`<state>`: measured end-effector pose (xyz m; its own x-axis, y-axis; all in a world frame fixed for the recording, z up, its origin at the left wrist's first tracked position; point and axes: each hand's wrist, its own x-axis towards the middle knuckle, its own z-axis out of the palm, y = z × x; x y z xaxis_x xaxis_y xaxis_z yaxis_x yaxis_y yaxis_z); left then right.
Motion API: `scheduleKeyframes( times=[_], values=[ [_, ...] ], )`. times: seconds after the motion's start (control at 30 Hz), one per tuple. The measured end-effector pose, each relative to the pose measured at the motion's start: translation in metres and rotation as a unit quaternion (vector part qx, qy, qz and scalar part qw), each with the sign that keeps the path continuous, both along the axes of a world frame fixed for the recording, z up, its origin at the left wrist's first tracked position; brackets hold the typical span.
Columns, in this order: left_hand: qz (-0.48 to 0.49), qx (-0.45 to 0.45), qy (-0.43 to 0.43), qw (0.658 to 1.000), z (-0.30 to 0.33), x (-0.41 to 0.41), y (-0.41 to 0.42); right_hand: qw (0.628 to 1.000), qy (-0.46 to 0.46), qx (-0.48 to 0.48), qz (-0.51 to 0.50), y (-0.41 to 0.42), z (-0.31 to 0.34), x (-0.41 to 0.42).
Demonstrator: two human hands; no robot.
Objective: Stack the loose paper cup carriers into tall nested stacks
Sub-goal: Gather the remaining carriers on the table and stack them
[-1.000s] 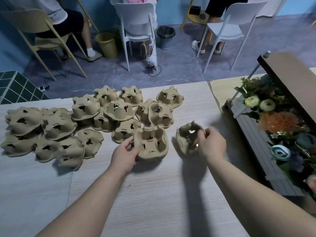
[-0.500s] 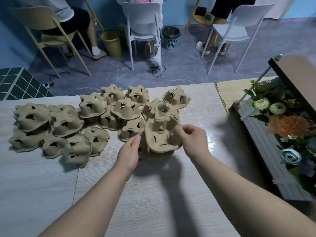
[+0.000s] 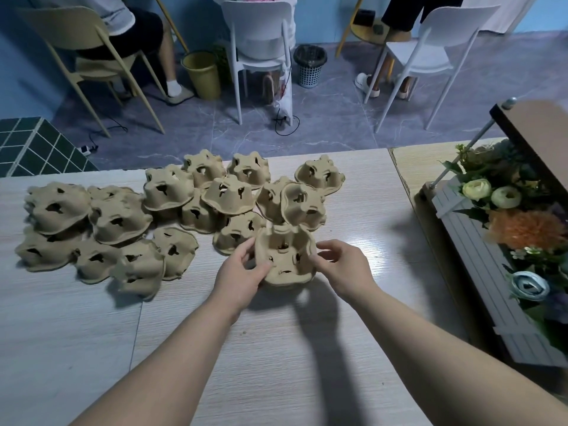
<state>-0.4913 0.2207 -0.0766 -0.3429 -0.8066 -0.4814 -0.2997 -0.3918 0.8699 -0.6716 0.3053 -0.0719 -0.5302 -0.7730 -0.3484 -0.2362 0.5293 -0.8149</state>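
Observation:
A short nested stack of brown pulp cup carriers [image 3: 285,256] stands on the wooden table [image 3: 276,348] in front of me. My left hand [image 3: 242,270] grips its left rim, thumb on top and fingers behind. At the stack's right rim my right hand [image 3: 341,267] hovers with loosely curled fingers and holds nothing. Several loose carriers [image 3: 116,216] lie upside down in a heap to the left and behind. One tilted carrier [image 3: 302,204] leans just behind the stack.
A slatted planter box with artificial flowers [image 3: 504,235] runs along the table's right side under a brown board [image 3: 541,130]. Beyond the table's far edge are chairs [image 3: 258,35] with seated people, a yellow bucket [image 3: 203,72] and a mesh bin [image 3: 309,66].
My right hand carried a carrier from the right over to the stack, set it on top and let go. My left hand stayed at the stack's left rim.

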Motion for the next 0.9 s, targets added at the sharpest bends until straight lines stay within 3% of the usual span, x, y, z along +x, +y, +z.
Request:
scheduleKeyframes(
  times=[0.13, 0.4, 0.63, 0.9],
  values=[
    [0.038, -0.01, -0.016, 0.999, -0.002, 0.004, -0.004, 1.0, 0.015, -0.011, 0.023, -0.01, 0.0, -0.001],
    [0.068, -0.008, -0.01, 0.998, -0.004, 0.022, -0.011, 0.975, 0.206, -0.029, 0.08, -0.074, 0.004, -0.033],
    [0.066, 0.011, -0.002, 0.998, -0.008, 0.025, -0.014, 0.969, 0.214, 0.053, 0.111, -0.105, -0.007, -0.041],
    [0.057, 0.0, -0.018, 0.998, -0.006, 0.025, -0.013, 0.986, 0.159, 0.017, 0.037, -0.076, -0.001, -0.034]
  ],
)
